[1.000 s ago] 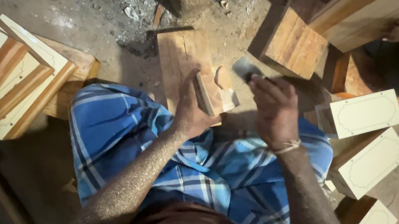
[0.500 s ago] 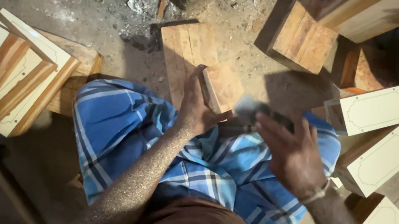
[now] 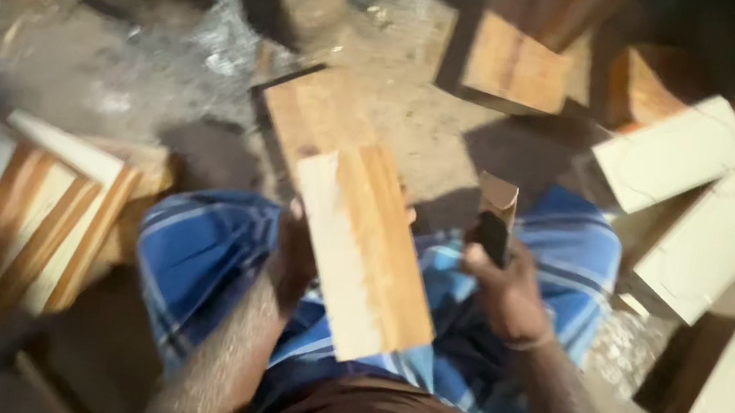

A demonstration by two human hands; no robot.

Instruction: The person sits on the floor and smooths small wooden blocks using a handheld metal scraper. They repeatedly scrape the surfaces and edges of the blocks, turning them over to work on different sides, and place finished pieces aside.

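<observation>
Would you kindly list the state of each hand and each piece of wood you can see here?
Left hand: gripping the wooden board from beneath.
Wooden board: held up over the lap, tilted.
Right hand: closed around a small block.
Small block: upright in the fist.
Pale panels: lying on the ground.

Pale wooden blocks (image 3: 676, 152) at right, stacked boards (image 3: 39, 233) at left.

No packages, labels, signs or screens seem to show anywhere around either grip, though the view is blurred.
</observation>
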